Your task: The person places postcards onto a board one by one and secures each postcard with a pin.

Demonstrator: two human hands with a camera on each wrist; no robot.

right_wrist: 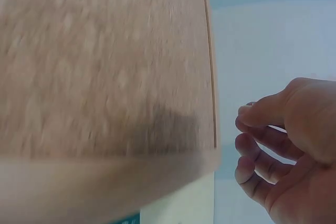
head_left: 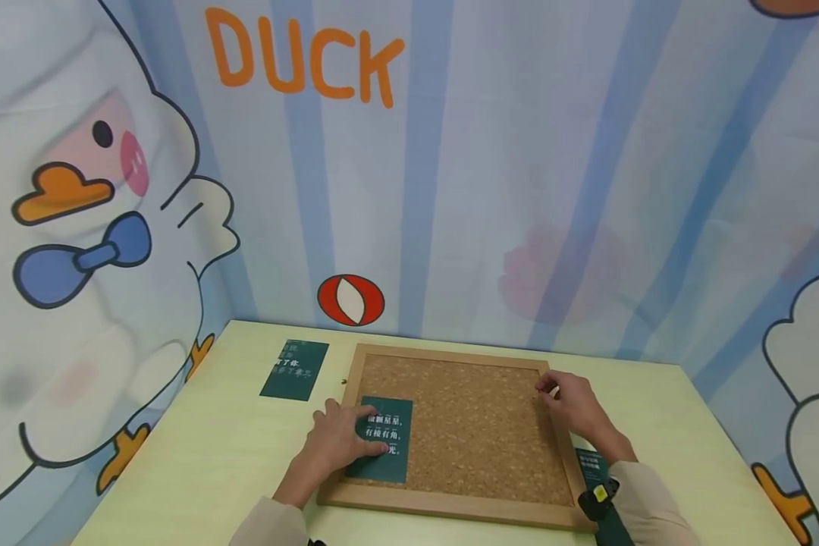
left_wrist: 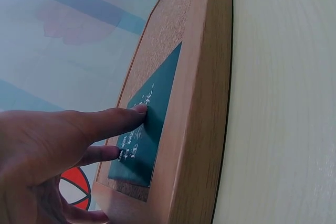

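Observation:
My left hand (head_left: 336, 438) rests on a dark green card (head_left: 394, 447) with white printed characters, at the left end of a wood-framed cork board (head_left: 478, 432). Its thumb and fingers are spread and press the card against the cork, as the left wrist view shows. My right hand (head_left: 572, 403) hovers by the upper right corner of the board. In the right wrist view its fingers (right_wrist: 255, 163) are curled, and the thumb meets the index fingertip. I cannot tell whether something tiny sits between them.
Another green card (head_left: 296, 370) lies on the pale table (head_left: 205, 447) left of the board. A further green card (head_left: 590, 466) is at the right, partly covered by my right wrist. A tiny dark object (head_left: 344, 381) sits beside the frame's left edge. A printed curtain (head_left: 491, 189) hangs behind.

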